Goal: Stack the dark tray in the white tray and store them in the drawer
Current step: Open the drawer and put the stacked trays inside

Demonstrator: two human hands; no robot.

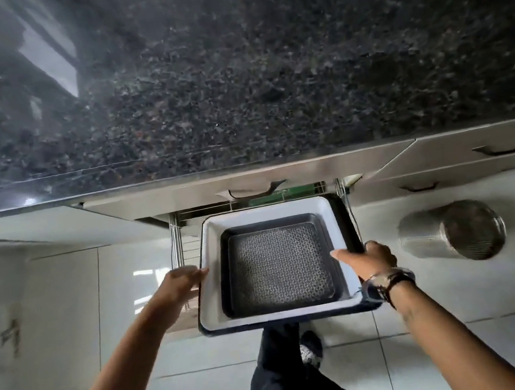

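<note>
I hold the white tray [266, 215] by its two sides, my left hand [180, 283] gripping the left rim and my right hand [371, 259] clamped on the right rim, thumb lying over the white edge. Both hands are closed on that tray, well apart from each other with the tray between them. The dark tray [279, 268] sits nested inside the white one, its patterned floor facing up, its rim just below the white rim all round. A dark edge shows under the white tray along its right and near sides; I cannot tell whether it belongs to the tray or to something beneath it.

The stacked trays hang over the open drawer [179, 240], a wire-sided pull-out below the dark speckled stone desk [265, 76]. The far end of the white tray reaches over the drawer opening, the near end hangs above the tiled floor [68, 323]. A wristwatch [387, 280] sits on my right wrist. To the right, on the floor, a metal cylindrical container [452, 232] stands well apart from the trays. My dark trouser leg [287, 384] and shoe [311, 348] show below the trays.
</note>
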